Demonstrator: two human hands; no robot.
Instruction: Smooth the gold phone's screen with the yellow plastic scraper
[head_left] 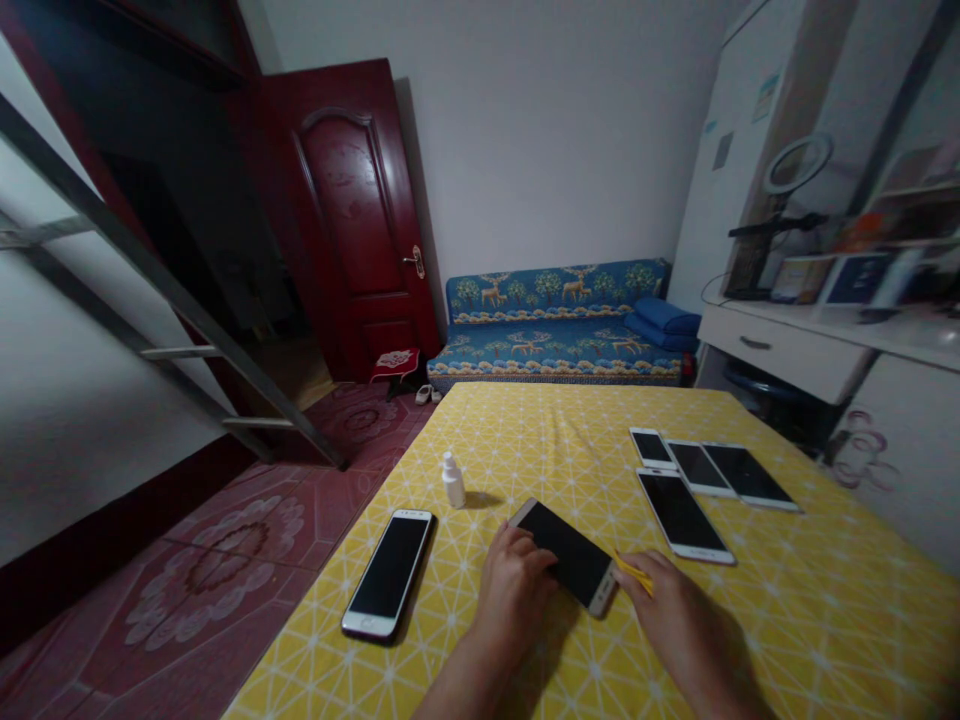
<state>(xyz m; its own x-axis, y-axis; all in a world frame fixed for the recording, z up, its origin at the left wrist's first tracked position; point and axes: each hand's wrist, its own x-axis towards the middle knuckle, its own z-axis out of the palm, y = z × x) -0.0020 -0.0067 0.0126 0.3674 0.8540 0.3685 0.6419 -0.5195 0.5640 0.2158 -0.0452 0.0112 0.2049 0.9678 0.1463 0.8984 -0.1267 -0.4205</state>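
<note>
A gold-edged smartphone point(571, 550) with a dark screen is held slightly tilted just above or on the table. My left hand point(517, 575) grips its left side, thumb and fingers closed around the edge. At the phone's lower right end, my right hand point(660, 590) pinches a thin yellow piece point(634, 572), its kind not clear. The tip of that yellow piece is close to the phone's corner. To the left lies a white-framed smartphone point(390, 572) with a dark edge beneath it. Beyond my left hand stands a small white spray bottle point(454, 484).
A yellow patterned cloth point(592, 660) covers the table. Several phones lie at the right, among them a white phone point(686, 515) and a dark-screened one point(750, 475). Past the far edge is a blue sofa point(540, 335); a white desk point(787, 340) stands at right, a metal ladder point(187, 330) at left.
</note>
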